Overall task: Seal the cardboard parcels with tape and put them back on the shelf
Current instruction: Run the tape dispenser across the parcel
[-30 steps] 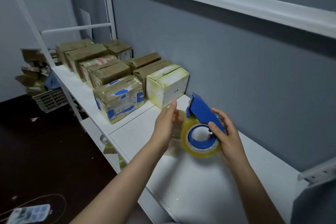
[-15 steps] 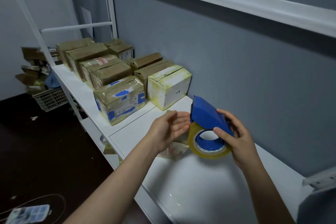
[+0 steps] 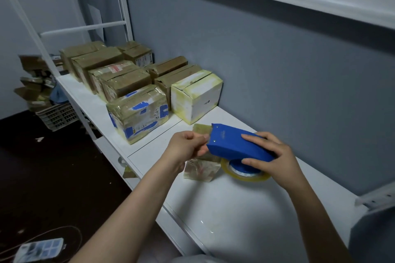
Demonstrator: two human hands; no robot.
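Now the right hand (image 3: 271, 156) grips the blue tape gun (image 3: 233, 145) mid-frame, and the left hand (image 3: 188, 147) pinches the tape end above a small parcel (image 3: 201, 170).

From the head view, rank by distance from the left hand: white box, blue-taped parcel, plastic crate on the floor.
From the left hand:
1. White box, just beyond it on the shelf, and blue-taped parcel, to its left: too close to call.
2. Plastic crate, far left on the floor.
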